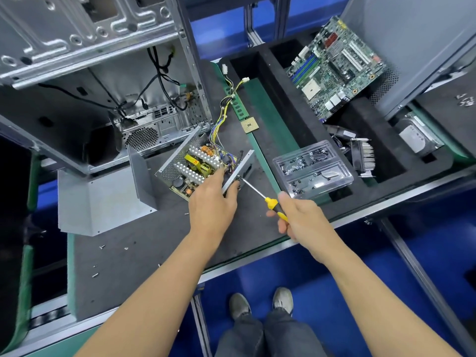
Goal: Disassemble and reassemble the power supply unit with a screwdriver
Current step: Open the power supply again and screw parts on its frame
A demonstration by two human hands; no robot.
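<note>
The PSU (195,166) lies open on the mat (144,243), cover (103,199) off beside it. Left hand (213,199) grips its side panel; right hand (296,215) drives the screwdriver (260,194) there (removing or refitting, unclear). Reassembly remains.

The opened power supply unit (195,166) lay mid-frame, circuit board exposed; the yellow-handled screwdriver (260,195) was tipped against its side panel.

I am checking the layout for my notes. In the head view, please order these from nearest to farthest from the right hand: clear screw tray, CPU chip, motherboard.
From the right hand:
1. Clear screw tray, just beyond it.
2. CPU chip, farther, up and left.
3. Motherboard, farthest, in the foam at the back.
</note>
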